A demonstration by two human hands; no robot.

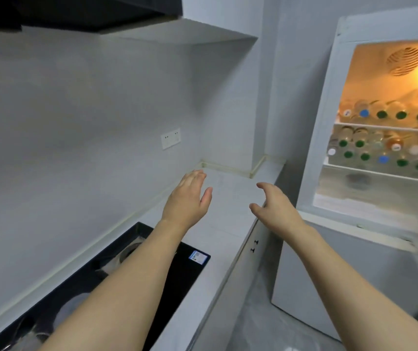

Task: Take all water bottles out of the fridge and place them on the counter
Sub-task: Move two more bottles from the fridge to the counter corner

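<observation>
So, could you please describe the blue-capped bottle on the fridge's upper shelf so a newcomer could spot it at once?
Look into the lit, open fridge right of the counter. On its upper shelf, bottles lie with caps facing out. The blue-capped bottle is second from the left, between a white cap and a row of green caps; it is that shelf's only blue cap.

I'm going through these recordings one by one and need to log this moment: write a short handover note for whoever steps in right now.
Left hand: open, empty, held above the counter.
Right hand: open, empty, fingers curled, near the counter's front edge, beside the fridge.
Bottles: all inside the open, lit fridge, lying with caps facing out, on the upper shelf and the shelf below. Most caps are green, a few blue or white.
Done: fridge is open; no bottle is on the visible counter.
Left: take out every bottle, shelf by shelf, and set them on the bare counter between the stove and the fridge.
</observation>
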